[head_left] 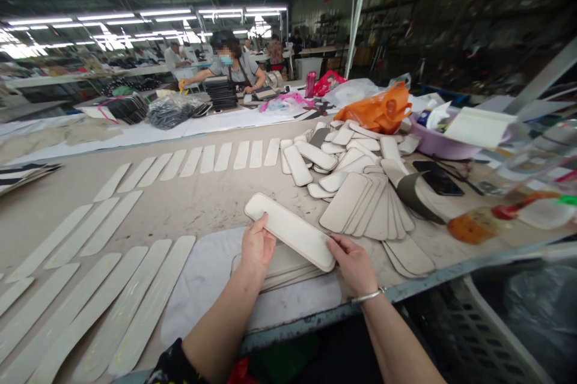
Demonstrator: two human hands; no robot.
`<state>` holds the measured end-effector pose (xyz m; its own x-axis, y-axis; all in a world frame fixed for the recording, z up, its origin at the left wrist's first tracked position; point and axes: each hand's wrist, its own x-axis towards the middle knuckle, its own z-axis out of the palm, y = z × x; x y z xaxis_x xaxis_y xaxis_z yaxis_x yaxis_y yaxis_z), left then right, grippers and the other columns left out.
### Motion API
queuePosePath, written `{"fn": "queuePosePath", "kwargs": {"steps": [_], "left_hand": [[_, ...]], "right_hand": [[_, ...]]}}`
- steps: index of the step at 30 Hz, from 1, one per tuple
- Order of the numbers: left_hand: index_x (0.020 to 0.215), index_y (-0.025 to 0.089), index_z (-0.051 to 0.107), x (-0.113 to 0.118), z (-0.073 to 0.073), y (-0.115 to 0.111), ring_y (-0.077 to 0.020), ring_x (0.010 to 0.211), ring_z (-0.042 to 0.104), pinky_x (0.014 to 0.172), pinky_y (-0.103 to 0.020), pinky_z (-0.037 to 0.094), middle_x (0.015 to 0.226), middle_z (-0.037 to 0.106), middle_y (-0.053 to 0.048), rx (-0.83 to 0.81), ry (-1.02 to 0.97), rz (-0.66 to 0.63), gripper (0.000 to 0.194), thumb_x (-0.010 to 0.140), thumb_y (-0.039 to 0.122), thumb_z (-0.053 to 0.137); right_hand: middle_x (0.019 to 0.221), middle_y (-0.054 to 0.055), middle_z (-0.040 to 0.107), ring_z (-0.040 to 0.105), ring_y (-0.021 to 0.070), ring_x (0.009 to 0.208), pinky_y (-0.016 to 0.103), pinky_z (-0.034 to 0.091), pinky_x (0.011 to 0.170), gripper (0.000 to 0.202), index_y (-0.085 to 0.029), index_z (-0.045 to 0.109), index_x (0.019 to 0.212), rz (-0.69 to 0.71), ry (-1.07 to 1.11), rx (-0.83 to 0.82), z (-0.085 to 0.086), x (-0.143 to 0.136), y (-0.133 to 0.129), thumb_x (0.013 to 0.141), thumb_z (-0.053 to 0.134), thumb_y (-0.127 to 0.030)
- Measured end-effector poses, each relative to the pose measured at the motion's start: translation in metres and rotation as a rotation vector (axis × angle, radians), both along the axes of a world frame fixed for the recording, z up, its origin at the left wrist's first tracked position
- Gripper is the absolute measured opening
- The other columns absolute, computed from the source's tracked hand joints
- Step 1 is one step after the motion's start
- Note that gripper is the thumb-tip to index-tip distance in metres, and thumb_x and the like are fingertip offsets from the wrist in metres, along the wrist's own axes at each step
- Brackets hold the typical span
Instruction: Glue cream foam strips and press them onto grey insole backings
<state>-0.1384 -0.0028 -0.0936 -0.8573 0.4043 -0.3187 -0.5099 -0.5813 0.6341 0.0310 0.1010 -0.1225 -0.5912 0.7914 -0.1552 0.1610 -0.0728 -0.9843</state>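
A long white panel with rounded corners [291,232] is held tilted above the table's front edge. My left hand [259,246] grips its left part, thumb on top. At its right end, my right hand [354,261] pinches the corner. Beneath it lies a stack of similar panels [293,276] on a white sheet [202,276]. To the right, a fanned stack of beige panels [356,204] lies beside a loose heap of white panels [311,155]. Several long strips [148,300] are laid out at the left, and a row of short strips [207,158] runs behind.
Right of the heap are an orange bag [383,109], a purple basin [442,142], a dark phone [438,178] and an orange-filled bottle [473,225]. A plastic crate [482,330] stands below the table's right edge. Across the table, a person wearing a mask [234,68] works.
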Motion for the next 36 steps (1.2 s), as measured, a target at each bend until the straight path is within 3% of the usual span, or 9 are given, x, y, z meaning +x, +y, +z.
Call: {"fn": "queuePosePath", "kwargs": {"steps": [5, 7, 10, 13, 17, 20, 25, 32, 36], "left_hand": [[0.104, 0.012, 0.057, 0.035, 0.011, -0.041, -0.0177, 0.102, 0.06, 0.092, -0.032, 0.048, 0.107, 0.064, -0.01, -0.069, -0.118, -0.135, 0.026, 0.08, 0.003, 0.051], [0.105, 0.01, 0.056, 0.061, 0.007, -0.073, -0.0214, 0.106, 0.058, 0.092, -0.036, 0.047, 0.114, 0.061, -0.014, -0.153, -0.213, -0.354, 0.022, 0.084, 0.013, 0.051], [0.108, 0.006, 0.057, 0.093, -0.003, -0.12, -0.0265, 0.098, 0.062, 0.086, -0.036, 0.049, 0.11, 0.062, -0.019, -0.277, -0.268, -0.911, 0.037, 0.083, 0.034, 0.055], [0.105, 0.009, 0.061, 0.095, -0.003, -0.141, -0.0277, 0.087, 0.065, 0.082, -0.039, 0.049, 0.097, 0.067, -0.017, -0.482, 0.171, -1.224, 0.043, 0.078, 0.043, 0.059], [0.124, 0.021, 0.051, 0.056, 0.015, -0.117, -0.028, 0.121, 0.043, 0.106, -0.042, 0.029, 0.129, 0.05, -0.009, -0.988, 1.154, -0.918, 0.052, 0.078, 0.043, 0.057], [0.14, 0.016, 0.028, 0.025, 0.021, -0.085, -0.0306, 0.134, 0.018, 0.11, -0.045, 0.017, 0.146, 0.025, -0.01, -1.282, 1.512, -0.823, 0.087, 0.068, 0.05, 0.063], [0.141, 0.009, 0.021, 0.012, 0.013, -0.058, -0.0334, 0.13, 0.026, 0.107, -0.041, 0.021, 0.144, 0.028, -0.017, -1.491, 1.655, -1.084, 0.104, 0.058, 0.054, 0.066], [0.137, 0.01, 0.033, 0.026, 0.013, -0.063, -0.0308, 0.108, 0.045, 0.094, -0.036, 0.035, 0.122, 0.049, -0.016, -1.532, 1.693, -1.008, 0.089, 0.063, 0.049, 0.062], [0.136, 0.01, 0.034, 0.025, 0.01, -0.065, -0.0301, 0.109, 0.044, 0.096, -0.037, 0.034, 0.122, 0.048, -0.015, -1.474, 1.782, -0.999, 0.087, 0.064, 0.049, 0.063]], "right_hand": [[0.086, 0.003, 0.067, 0.058, 0.0184, 0.081, 0.032, 0.044, 0.074, 0.041, -0.022, 0.059, 0.111, -0.082, -0.102, 0.24, -0.001, -0.003, 0.006, 0.08, 0.049, -0.046], [0.067, 0.0, 0.062, 0.056, 0.0167, 0.064, 0.03, 0.044, 0.061, 0.043, -0.021, 0.057, 0.114, -0.051, -0.168, 0.311, -0.003, -0.007, 0.006, 0.08, 0.047, -0.047], [0.068, 0.001, 0.064, 0.058, 0.0178, 0.065, 0.031, 0.045, 0.063, 0.044, -0.019, 0.056, 0.114, 0.005, -0.218, 0.416, -0.006, -0.015, 0.005, 0.081, 0.048, -0.046], [0.1, 0.009, 0.067, 0.061, 0.0215, 0.089, 0.035, 0.046, 0.082, 0.045, -0.016, 0.053, 0.119, 0.037, -0.244, 0.544, -0.01, -0.02, 0.005, 0.082, 0.048, -0.041], [0.114, 0.011, 0.062, 0.054, 0.0243, 0.105, 0.038, 0.041, 0.094, 0.044, -0.013, 0.051, 0.122, 0.08, -0.309, 0.691, -0.013, -0.017, 0.004, 0.082, 0.049, -0.03], [0.115, 0.012, 0.061, 0.051, 0.0253, 0.108, 0.04, 0.039, 0.097, 0.042, -0.012, 0.054, 0.12, 0.074, -0.354, 0.759, -0.01, -0.009, 0.003, 0.08, 0.05, -0.028], [0.113, 0.01, 0.061, 0.052, 0.0221, 0.107, 0.036, 0.041, 0.097, 0.035, -0.014, 0.058, 0.112, -0.052, -0.267, 0.759, -0.008, -0.002, 0.004, 0.082, 0.048, -0.03], [0.108, 0.012, 0.062, 0.057, 0.0219, 0.101, 0.037, 0.047, 0.09, 0.037, -0.012, 0.056, 0.112, -0.14, -0.242, 0.618, -0.017, 0.001, 0.014, 0.081, 0.048, -0.032], [0.125, 0.014, 0.053, 0.045, 0.0244, 0.118, 0.04, 0.038, 0.101, 0.046, -0.011, 0.049, 0.124, -0.007, -0.224, 0.841, -0.002, 0.001, -0.003, 0.085, 0.044, -0.034]]}}
